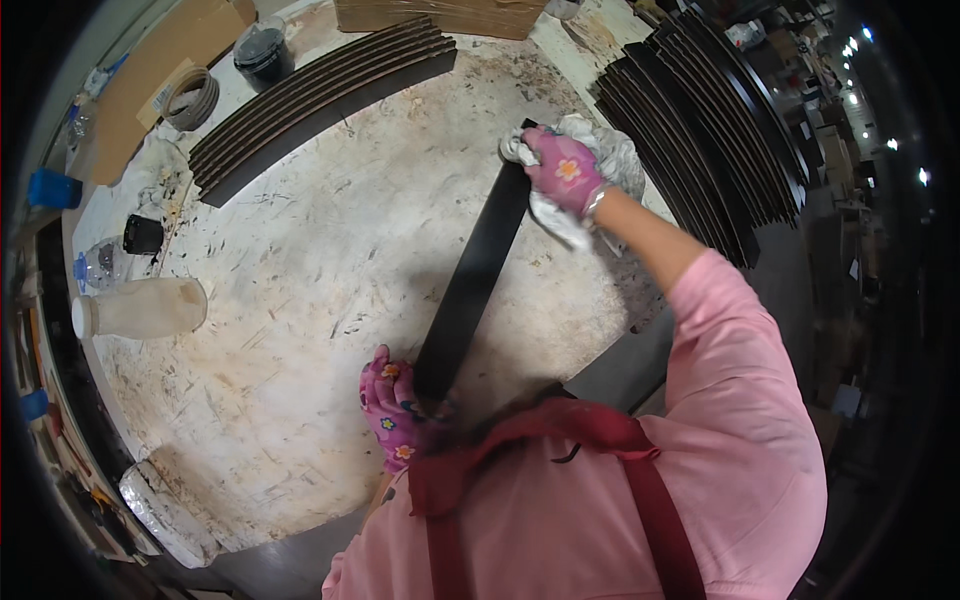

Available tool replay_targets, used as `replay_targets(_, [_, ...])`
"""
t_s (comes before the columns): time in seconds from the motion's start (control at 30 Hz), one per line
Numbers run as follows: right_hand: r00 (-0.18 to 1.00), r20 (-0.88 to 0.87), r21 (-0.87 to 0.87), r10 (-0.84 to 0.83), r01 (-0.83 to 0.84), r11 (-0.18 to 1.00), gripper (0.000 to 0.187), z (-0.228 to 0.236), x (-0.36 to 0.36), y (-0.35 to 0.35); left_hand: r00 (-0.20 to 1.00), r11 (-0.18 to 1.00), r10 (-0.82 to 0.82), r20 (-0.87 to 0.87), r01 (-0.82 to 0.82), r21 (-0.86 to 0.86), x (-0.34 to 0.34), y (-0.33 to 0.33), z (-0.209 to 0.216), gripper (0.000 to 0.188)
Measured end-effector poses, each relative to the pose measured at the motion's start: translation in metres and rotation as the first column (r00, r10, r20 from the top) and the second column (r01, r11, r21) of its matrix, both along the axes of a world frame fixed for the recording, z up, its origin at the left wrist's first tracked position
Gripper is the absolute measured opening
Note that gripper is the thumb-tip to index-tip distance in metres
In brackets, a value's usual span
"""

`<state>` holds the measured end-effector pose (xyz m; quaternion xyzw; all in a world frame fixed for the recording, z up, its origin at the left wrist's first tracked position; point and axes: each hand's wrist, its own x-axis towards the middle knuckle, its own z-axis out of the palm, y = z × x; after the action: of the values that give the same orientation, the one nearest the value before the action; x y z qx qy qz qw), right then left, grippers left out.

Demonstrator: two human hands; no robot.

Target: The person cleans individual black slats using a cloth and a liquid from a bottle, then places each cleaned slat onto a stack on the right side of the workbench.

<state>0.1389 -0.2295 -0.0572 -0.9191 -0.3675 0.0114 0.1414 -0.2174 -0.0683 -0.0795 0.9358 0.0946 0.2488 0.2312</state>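
A long, flat black board (pixel 475 270) lies aslant across the work table (pixel 300 300), its far end up and to the right. My right hand (pixel 568 172), in a pink flowered glove, presses a bunched white cloth (pixel 612 155) onto that far end. Loose folds of the cloth hang out on both sides of the glove. At the near end, close to my body, my left hand (pixel 390 412) grips the board's edge in a matching glove. Part of its fingers is hidden behind the board.
Several dark boards (pixel 320 95) stand in a row at the far left, and a larger stack (pixel 700 130) fills the far right. Along the left side are a cloudy plastic jar (pixel 150 308), a small black cup (pixel 143 235), a tape roll (pixel 190 98) and a dark lidded tub (pixel 263 55).
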Motion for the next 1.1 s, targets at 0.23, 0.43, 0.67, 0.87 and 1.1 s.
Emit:
replay_targets(0.23, [0.991, 0.053, -0.201, -0.123, 0.132, 0.971, 0.028, 0.011, 0.009, 0.014, 0.999, 0.999, -0.038, -0.011, 0.038, -0.014, -0.006, 0.007, -0.011, 0.059])
replay_targets(0.43, [0.935, -0.187, -0.271, -0.302, 0.246, 0.931, 0.042, 0.028, 0.068, 0.028, 0.998, 0.999, -0.041, -0.038, 0.039, -0.037, -0.002, 0.004, 0.001, 0.06])
replay_targets(0.67, [0.788, -0.508, 0.441, -0.349, 0.586, 0.68, 0.079, 0.026, 0.078, -0.063, 0.983, 0.96, -0.081, -0.162, 0.033, -0.278, -0.014, 0.022, 0.007, 0.06])
replay_targets(0.87, [0.918, -0.373, 0.121, -0.136, 0.194, 0.974, 0.039, 0.081, -0.047, -0.005, 0.939, 0.965, -0.262, -0.223, 0.255, -0.063, 0.098, 0.016, 0.059, 0.075])
replay_targets(1.1, [0.999, 0.003, 0.071, -0.04, 0.04, 0.997, 0.033, 0.002, -0.021, 0.021, 0.877, 0.921, -0.338, -0.342, 0.382, 0.068, 0.12, -0.017, 0.021, 0.07])
